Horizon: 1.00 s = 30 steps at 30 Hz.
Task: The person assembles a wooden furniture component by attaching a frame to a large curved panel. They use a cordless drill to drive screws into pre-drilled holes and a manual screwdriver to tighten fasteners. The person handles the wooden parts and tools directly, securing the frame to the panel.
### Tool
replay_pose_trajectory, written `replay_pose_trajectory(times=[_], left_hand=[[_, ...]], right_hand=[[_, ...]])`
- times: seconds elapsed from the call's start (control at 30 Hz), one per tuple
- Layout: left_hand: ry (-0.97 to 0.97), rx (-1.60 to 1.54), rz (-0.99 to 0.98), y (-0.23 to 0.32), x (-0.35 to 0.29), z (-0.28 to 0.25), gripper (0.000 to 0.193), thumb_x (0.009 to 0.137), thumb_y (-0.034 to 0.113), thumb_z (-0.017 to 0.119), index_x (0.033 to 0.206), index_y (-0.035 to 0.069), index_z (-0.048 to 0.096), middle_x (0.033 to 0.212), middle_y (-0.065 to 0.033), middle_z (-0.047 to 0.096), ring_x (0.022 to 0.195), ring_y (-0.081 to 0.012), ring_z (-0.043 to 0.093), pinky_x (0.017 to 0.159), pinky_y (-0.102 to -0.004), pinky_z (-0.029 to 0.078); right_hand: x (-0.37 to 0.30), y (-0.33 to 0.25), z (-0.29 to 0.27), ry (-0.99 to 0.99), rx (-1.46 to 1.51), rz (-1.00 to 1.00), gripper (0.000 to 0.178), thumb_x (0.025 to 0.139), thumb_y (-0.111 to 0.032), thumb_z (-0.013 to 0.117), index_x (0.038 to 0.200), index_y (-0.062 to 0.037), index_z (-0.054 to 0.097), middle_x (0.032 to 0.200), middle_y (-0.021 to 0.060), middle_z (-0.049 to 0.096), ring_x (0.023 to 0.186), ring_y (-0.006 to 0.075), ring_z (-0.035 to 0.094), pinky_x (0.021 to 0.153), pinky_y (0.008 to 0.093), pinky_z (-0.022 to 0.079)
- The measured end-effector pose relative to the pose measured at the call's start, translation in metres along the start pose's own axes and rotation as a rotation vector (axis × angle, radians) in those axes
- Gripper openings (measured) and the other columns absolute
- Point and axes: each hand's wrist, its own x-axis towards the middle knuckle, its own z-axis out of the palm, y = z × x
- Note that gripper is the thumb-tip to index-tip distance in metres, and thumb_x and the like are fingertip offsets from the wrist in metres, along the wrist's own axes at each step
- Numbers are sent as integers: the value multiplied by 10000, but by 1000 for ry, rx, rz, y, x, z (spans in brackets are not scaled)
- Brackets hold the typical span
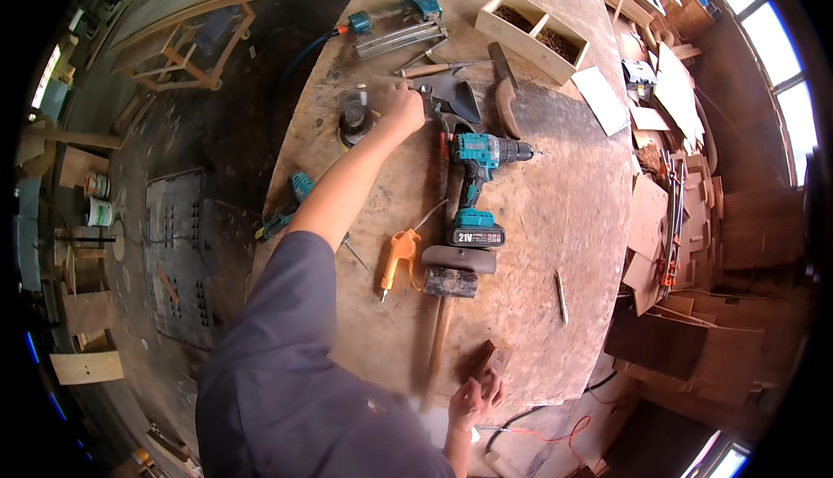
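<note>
My left hand (403,111) reaches to the far part of the wooden workbench (555,218). Its fingers are curled closed beside a small metal end and a blurred tan shape, and what they hold cannot be made out. Close by lie a dark flat-bladed tool (464,101) and a round dark tool (354,118). At the bench's near edge my right hand (475,402) grips the near end of a reddish-brown wooden block (496,357). Between the hands lie a teal cordless drill (475,183), an orange air blow gun (397,261) and a mallet (450,282).
A teal nail gun (421,5), a divided wooden box (575,51) of screws, a wood-handled saw (506,105) and white paper (601,101) occupy the far end. Another teal power tool (295,196) sits under my left forearm. A pencil-like stick (561,296) lies at right.
</note>
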Motion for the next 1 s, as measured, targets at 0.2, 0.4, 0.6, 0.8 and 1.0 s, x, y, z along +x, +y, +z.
replay_pose_trajectory(times=[0.2, 0.4, 0.6, 0.8, 1.0], left_hand=[[-113, 282, 12, 7, 3, 26, 359, 969, 235, 546, 1223, 66, 735, 1358, -93, 553, 1256, -293, 487, 1013, -484, 407], [-139, -55, -104, -9, -18, 32, 317, 957, 155, 582, 1199, 28, 741, 1395, -154, 551, 1275, -336, 572, 1016, -474, 502], [-172, -384, -250, -15, -57, 16, 265, 885, 157, 659, 1095, 13, 735, 1099, -191, 744, 1040, -371, 727, 838, -480, 601], [267, -441, -128, -3, -47, 40, 199, 904, 120, 629, 1098, 97, 589, 987, -257, 715, 932, -464, 697, 753, -548, 563], [149, -542, -238, -20, -32, 39, 314, 843, 90, 613, 1133, 17, 518, 952, -301, 699, 928, -475, 692, 798, -560, 560]], right_hand=[[-17, -1, 9, 48, -39, -21, 113, 937, -151, 608, 1007, -121, 691, 1281, 163, 648, 1173, 455, 592, 967, 541, 497], [-7, 7, 8, 111, 48, -132, 74, 857, -97, 644, 795, -87, 685, 1278, 160, 660, 1169, 443, 584, 946, 540, 510], [-8, 19, -4, 39, 117, -170, 58, 829, -62, 661, 824, -104, 701, 1288, 168, 657, 1165, 416, 597, 970, 496, 508], [-26, 11, -26, -44, 236, -53, 98, 817, -46, 691, 864, -125, 725, 1187, 115, 712, 1093, 374, 639, 941, 488, 513], [-39, 8, -42, -233, 246, 32, 208, 850, -65, 720, 1057, -43, 723, 1149, 178, 709, 1077, 376, 671, 939, 465, 543]])
